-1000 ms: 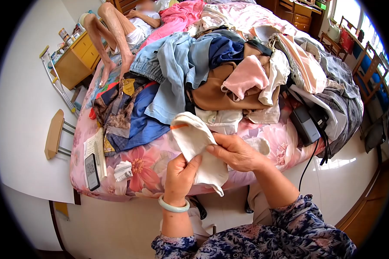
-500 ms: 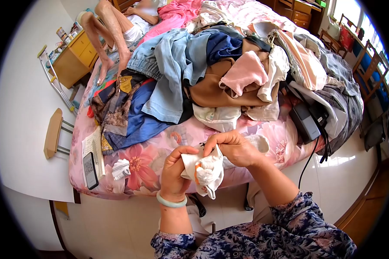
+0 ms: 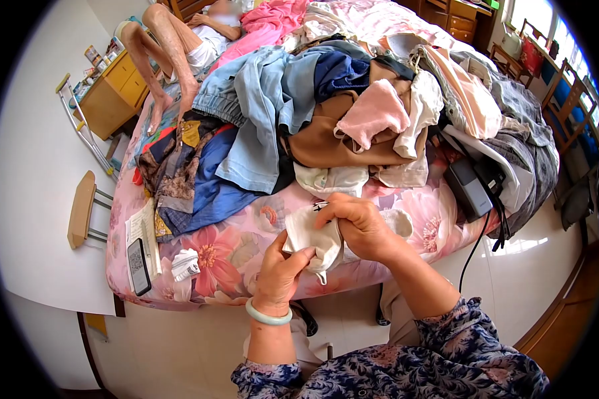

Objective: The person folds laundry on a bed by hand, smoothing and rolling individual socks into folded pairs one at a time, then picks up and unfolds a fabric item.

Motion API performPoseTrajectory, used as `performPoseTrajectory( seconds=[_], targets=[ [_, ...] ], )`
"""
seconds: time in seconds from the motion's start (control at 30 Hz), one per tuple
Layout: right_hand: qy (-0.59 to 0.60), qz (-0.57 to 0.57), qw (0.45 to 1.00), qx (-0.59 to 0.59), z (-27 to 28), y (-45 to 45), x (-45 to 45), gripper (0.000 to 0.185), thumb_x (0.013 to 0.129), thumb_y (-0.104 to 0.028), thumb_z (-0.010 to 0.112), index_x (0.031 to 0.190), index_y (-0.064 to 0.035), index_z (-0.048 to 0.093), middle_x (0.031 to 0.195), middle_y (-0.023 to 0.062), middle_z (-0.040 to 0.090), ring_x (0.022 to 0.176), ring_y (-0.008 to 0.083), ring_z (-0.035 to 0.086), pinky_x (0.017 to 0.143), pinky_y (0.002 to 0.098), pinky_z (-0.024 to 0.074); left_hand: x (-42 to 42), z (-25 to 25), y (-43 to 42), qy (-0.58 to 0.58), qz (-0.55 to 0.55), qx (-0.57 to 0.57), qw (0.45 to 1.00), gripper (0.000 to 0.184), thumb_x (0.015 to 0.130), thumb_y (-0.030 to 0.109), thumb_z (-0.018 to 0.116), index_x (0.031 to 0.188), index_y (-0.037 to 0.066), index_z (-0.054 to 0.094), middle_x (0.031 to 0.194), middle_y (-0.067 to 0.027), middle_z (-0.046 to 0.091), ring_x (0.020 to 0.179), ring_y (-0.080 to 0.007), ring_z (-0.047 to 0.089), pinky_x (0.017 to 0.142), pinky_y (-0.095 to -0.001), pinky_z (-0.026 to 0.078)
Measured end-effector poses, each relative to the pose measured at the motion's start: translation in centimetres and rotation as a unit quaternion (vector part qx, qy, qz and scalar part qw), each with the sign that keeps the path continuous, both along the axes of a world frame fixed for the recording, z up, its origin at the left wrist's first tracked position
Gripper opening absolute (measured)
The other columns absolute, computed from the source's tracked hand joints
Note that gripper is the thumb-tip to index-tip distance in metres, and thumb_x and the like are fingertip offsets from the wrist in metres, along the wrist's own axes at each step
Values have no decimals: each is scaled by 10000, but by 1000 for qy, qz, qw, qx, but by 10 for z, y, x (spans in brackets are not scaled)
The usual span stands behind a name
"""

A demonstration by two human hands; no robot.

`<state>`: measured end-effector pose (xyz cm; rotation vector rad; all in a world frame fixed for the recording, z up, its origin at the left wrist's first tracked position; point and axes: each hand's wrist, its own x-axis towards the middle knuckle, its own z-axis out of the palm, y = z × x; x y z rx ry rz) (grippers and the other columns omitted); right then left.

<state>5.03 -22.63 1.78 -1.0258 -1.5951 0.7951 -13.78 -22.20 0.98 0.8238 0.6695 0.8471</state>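
Both of my hands hold a white sock (image 3: pixel 311 238) above the near edge of the bed. My left hand (image 3: pixel 277 276) pinches its lower left side, with the thumb pressed on the fabric. At its upper right, my right hand (image 3: pixel 361 226) is closed on the sock, fingers bent over the top edge where a small black mark shows. Behind my right hand lies another white sock (image 3: pixel 399 223), partly hidden. To the left, a small folded white bundle with dark print (image 3: pixel 185 265) rests on the floral bedsheet (image 3: pixel 213 249).
A phone (image 3: pixel 138 266) lies on a notebook (image 3: pixel 150 229) at the bed's left corner. Beyond my hands is a large clothes heap (image 3: pixel 266 113). A grey box with cables (image 3: pixel 468 189) sits right. Someone's bare legs (image 3: pixel 170 50) rest at the far left, near a crutch (image 3: pixel 86 130).
The sock's bunched knot with the orange band has gone from sight, and the fabric is now smoother. My left thumb has moved onto its front; my right fingers reach farther over the top.
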Motion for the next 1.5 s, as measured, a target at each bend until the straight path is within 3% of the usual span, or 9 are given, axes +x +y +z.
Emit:
performPoseTrajectory(
  seconds=[0.17,0.23,0.37,0.67,0.83,1.1,1.23,1.4,1.5],
  targets=[
    [144,-1,988,-52,11,-3,-3,370,842,82,439,1150,-18,618,940,47,615,872,129,548,792,284,445,10,0,-2,53,54,61,995,382,863,-27,604,1236,4,528,1080,-47,625,952,-108,603,843,-250,490],
    [333,110,915,-200,17,-4,7,370,942,-133,524,1297,-29,515,1101,53,596,939,105,555,795,288,475,13,5,-2,75,128,155,977,338,875,1,619,1204,0,542,1075,-50,625,951,-104,600,831,-242,490],
    [134,149,958,-207,20,-10,-1,437,905,-277,640,1237,-12,539,986,43,616,884,95,538,766,265,465,13,13,-4,137,170,249,944,285,878,17,627,1154,1,559,1038,-46,630,895,-99,603,753,-232,502],
    [206,144,943,-219,10,-11,-8,256,898,-60,615,1147,-7,587,901,20,608,786,67,536,663,252,470,8,9,0,49,188,137,971,181,897,35,592,1067,-21,572,933,-54,637,788,-107,615,680,-230,510],
    [-64,18,990,124,4,-8,-14,364,756,87,575,1091,-46,627,935,100,602,825,239,636,706,329,523,-1,-3,7,3,179,95,979,165,892,18,557,1054,-16,569,887,-83,642,709,-146,635,616,-264,540],
    [-29,108,994,3,-3,-4,-11,401,745,69,510,1111,-36,634,937,132,630,837,283,635,747,349,514,-13,-11,13,-3,168,35,985,170,901,78,533,1060,25,556,951,-111,638,763,-167,643,639,-288,556],
    [-25,93,994,-50,0,-4,-7,376,755,23,507,1100,-25,647,918,149,633,835,279,626,751,343,505,-14,6,11,-94,114,-20,989,408,908,155,584,1255,11,427,1088,-115,583,913,-180,621,759,-322,549],
    [-94,80,990,-62,10,-7,-5,345,778,9,504,1085,-16,659,982,144,646,848,234,629,761,315,501,-5,-4,8,41,141,99,984,464,881,41,613,1278,-27,383,1116,-81,552,959,-128,569,840,-267,492],
    [1,128,989,-76,7,-5,2,317,840,-46,558,1148,-11,624,1020,130,651,880,189,625,769,300,497,-2,5,5,67,134,135,979,517,876,-7,598,1327,-34,346,1111,-82,553,977,-133,565,862,-266,480]
  ],
)
